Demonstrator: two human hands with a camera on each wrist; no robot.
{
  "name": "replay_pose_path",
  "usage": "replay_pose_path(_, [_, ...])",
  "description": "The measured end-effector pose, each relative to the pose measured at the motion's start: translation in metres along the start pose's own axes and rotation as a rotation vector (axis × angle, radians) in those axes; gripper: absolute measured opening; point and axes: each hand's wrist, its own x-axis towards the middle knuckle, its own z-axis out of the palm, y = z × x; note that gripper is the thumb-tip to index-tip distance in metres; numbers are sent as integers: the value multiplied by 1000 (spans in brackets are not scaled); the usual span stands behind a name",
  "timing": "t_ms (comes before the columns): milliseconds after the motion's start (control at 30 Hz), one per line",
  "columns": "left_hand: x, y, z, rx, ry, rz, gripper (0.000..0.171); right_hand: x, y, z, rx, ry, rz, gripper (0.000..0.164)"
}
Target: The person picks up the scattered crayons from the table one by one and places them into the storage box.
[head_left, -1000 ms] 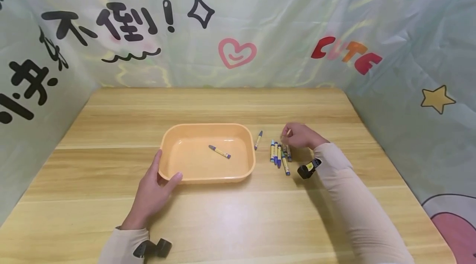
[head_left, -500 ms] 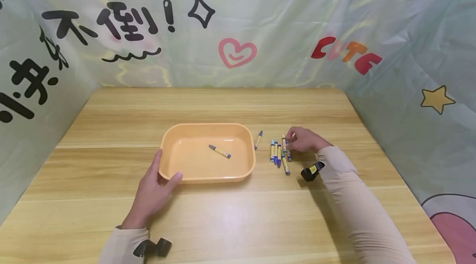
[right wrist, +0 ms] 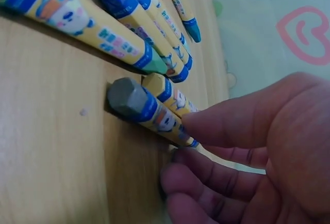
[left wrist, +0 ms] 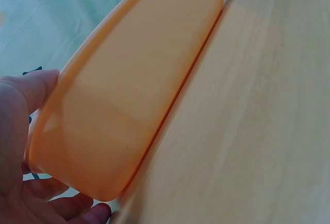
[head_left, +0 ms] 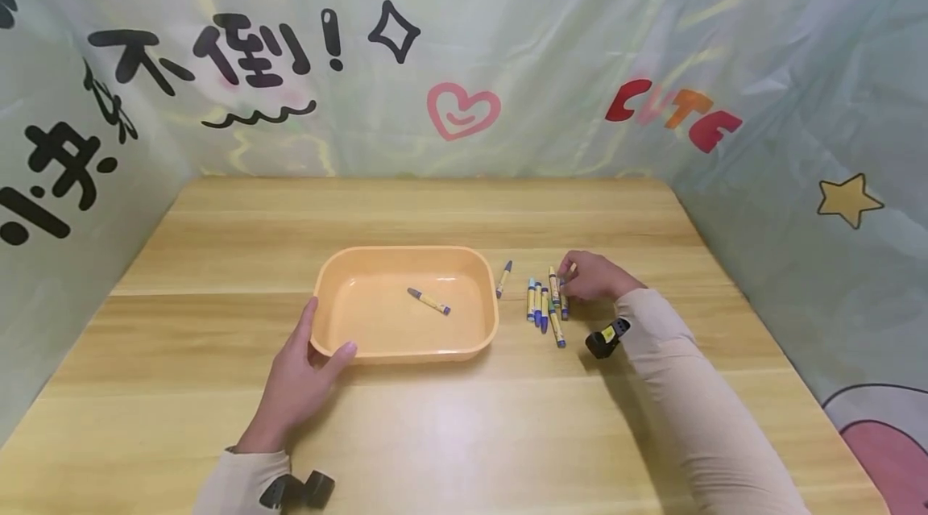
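An orange plastic basin (head_left: 406,346) stands on the table with one crayon (head_left: 428,301) lying inside. My left hand (head_left: 297,386) grips its near-left corner; in the left wrist view the thumb lies at the rim and the fingers curl by the outer wall. My right hand (head_left: 596,276) is at the far-right side of a group of yellow-wrapped crayons (head_left: 537,304). In the right wrist view its thumb and fingers pinch a grey crayon (right wrist: 129,99), which lies beside a yellow crayon (right wrist: 162,90). The fingertips are partly hidden behind the grey crayon.
A single crayon (head_left: 503,280) lies between the basin's right side and the group. A green-tipped crayon (right wrist: 103,33) slants nearby in the right wrist view. Printed cloth (head_left: 536,56) hangs around the back and sides of the wooden table (head_left: 449,434).
My right hand has moved slightly right and toward me, uncovering a crayon at the group's far side, then stays nearly in place. The left hand keeps its hold on the basin.
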Motion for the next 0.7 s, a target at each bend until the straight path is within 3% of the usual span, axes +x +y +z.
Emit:
replay_pose_path(267, [-1, -1, 0, -9, 0, -6, 92, 3, -4, 2, -69, 18, 46, 29])
replay_pose_path(700, [0, -2, -1, -12, -5, -1, 92, 3, -8, 3, -138, 42, 25, 37])
